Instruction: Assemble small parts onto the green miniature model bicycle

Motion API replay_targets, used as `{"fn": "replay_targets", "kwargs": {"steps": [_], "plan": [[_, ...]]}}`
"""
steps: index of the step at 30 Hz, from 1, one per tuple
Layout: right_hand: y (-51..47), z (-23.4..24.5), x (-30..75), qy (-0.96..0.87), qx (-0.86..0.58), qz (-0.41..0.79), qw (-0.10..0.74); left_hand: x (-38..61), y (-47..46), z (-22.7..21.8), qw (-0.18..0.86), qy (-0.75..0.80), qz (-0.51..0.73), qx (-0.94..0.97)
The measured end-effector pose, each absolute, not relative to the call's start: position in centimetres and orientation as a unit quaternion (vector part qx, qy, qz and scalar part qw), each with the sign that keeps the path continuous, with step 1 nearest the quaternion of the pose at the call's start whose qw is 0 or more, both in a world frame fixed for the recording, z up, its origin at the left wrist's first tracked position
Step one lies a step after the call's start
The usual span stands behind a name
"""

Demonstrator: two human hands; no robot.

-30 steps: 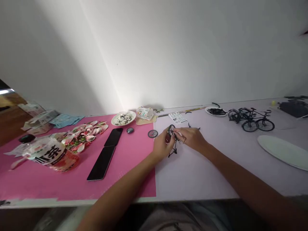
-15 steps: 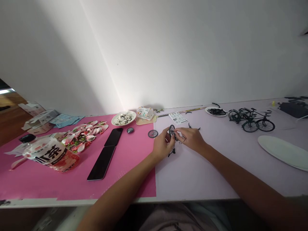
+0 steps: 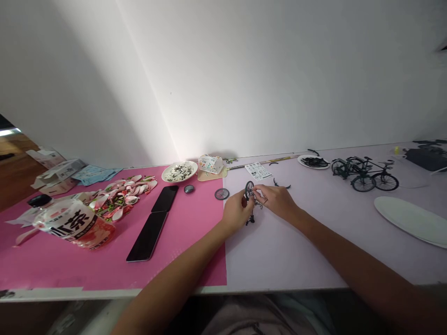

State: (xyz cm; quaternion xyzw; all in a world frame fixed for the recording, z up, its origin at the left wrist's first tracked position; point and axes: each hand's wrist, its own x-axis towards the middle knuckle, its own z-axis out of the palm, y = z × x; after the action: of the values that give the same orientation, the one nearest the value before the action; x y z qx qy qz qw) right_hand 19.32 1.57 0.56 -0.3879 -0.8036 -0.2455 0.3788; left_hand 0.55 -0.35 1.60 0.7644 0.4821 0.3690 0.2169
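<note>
A small black model bicycle (image 3: 250, 218) is held upright over the pale part of the table, one spoked wheel (image 3: 249, 190) at its top. My left hand (image 3: 237, 209) is closed round it from the left, thumb near the wheel. From the right, my right hand (image 3: 275, 198) pinches at the wheel's side; whatever sits between those fingertips is too small to make out. The fingers hide much of the frame. A loose wheel (image 3: 221, 194) lies flat on the pink sheet, left of my left hand. Curved black pieces (image 3: 281, 184) lie beyond my right hand.
Finished-looking model bicycles (image 3: 366, 174) stand at right, near a white oval plate (image 3: 412, 218) and a plate of black parts (image 3: 314, 162). At left are a phone (image 3: 150, 232), a drink bottle (image 3: 75, 223), pink petal-like pieces (image 3: 122, 195) and a plate of small bits (image 3: 179, 171).
The lower end of the model bicycle has swung slightly to the right. Both hands keep nearly the same place, with small finger shifts at the wheel.
</note>
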Motion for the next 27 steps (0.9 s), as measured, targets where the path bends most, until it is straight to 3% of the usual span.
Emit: {"fn": "replay_targets", "kwargs": {"steps": [17, 27], "plan": [[1.9, -0.1, 18.2, -0.804, -0.363, -0.250, 0.399, 0.8, -0.6, 1.2, 0.302, 0.441, 0.398, 0.745], [1.3, 0.1, 17.3, -0.777, -0.362, -0.275, 0.435, 1.1, -0.7, 0.7, 0.273, 0.465, 0.413, 0.734]]}}
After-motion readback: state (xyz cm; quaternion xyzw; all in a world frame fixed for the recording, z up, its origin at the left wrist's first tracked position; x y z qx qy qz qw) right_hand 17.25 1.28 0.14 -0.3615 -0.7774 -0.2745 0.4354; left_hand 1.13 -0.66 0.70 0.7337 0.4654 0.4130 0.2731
